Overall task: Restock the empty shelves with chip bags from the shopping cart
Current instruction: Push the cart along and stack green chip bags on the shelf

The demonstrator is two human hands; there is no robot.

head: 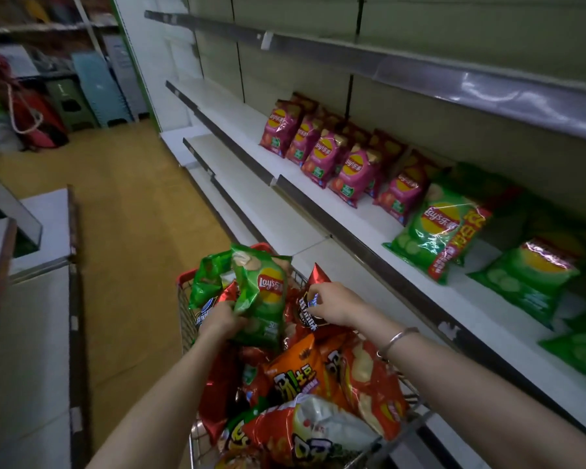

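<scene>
Down at the near centre, inside the wire shopping cart [184,321], both hands are working among heaped chip bags. The left hand [222,321] is gripping a green Lay's bag [264,289] by its lower left edge; its fingers [234,320] are curling round that edge, partly hidden behind the foil, and the bag is standing upright above the pile at the cart's far end. Just to the right, the right hand [332,304] is reaching over a red bag [318,275] with a dark label, its fingers [318,294] bent down and pinching the bag's upper part, so the pointed red corner is sticking up beyond the knuckles. A silver bracelet [398,336] is sitting on the right wrist. Nearer in the cart, an orange bag [298,370] is lying on other red and white bags.

On the right, the middle shelf [237,116] is carrying a row of magenta bags [322,157] standing side by side, with large green bags [437,228] lying tilted further right. The lower shelf [268,211] beside the cart is showing bare white board.
</scene>
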